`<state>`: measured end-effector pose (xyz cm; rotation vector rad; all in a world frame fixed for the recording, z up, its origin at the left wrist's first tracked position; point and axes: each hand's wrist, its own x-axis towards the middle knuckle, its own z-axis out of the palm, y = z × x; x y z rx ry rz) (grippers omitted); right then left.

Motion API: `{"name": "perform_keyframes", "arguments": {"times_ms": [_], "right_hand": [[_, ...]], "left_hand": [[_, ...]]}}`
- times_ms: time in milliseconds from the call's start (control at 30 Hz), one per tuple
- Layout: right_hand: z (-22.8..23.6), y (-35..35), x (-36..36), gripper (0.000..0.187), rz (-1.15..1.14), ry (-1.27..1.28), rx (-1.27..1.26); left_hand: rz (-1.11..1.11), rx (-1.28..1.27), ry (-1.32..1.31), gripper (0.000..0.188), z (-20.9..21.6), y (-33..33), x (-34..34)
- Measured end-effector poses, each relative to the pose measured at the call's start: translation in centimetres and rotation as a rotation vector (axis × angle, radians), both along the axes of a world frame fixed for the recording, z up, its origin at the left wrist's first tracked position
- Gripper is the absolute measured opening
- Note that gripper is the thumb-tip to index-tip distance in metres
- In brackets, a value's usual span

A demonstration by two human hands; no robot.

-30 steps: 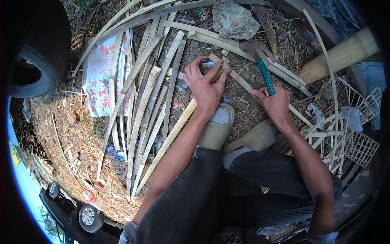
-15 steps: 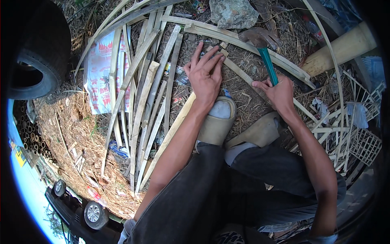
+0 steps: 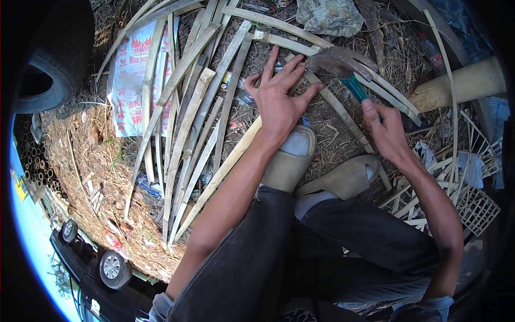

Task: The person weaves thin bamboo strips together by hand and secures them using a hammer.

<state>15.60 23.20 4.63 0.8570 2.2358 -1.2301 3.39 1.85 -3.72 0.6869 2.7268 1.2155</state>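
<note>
— What does the count come to?

— One hammer [image 3: 351, 83], right of top centre; one rock [image 3: 329, 17] at the top edge; one pole [image 3: 461, 84] at upper right; one printed sheet [image 3: 129, 88] at upper left; two slippers [image 3: 287, 169] at centre. Strips [image 3: 192, 110] fan out left of centre, overlapping too much for an exact tally.

— And the left hand [image 3: 281, 99]?

— Fingers spread wide, palm down, it reaches over the upper end of a slat [image 3: 344, 117] that slants from upper centre toward the right slipper. Whether the fingertips press on the wood, one cannot tell.

— The right hand [image 3: 383, 126]?

— Closed around the hammer's green handle, thumb along it, right of centre. The hammer's head sits near the left hand's fingers, just beside the slat's upper end.
</note>
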Motion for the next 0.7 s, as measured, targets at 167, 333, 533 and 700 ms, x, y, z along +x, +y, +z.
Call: {"name": "perform_keyframes", "arguments": {"times_ms": [167, 333, 533, 700], "right_hand": [[-2.0, -0.7, -0.2, 0.058, 0.18, 0.058, 0.164], [-4.0, -1.4, 0.5, 0.049, 0.09, 0.201, 0.171], [-3.5, -1.3, -0.3, 0.04, 0.048, 0.092, 0.183], [-3.4, -1.4, -0.3, 0.042, 0.033, 0.093, 0.17]], "left_hand": [[-0.033, -0.085, 0.009, 0.047, 0.7, 0.0, 0.6], [-0.035, 0.011, -0.004, 0.027, -0.1, -0.3, 0.3], [0.034, 0.06, 0.053, 0.016, -0.9, 0.6, 0.9], [0.029, 0.069, 0.113, 0.013, -1.0, 0.9, 0.9]]}}
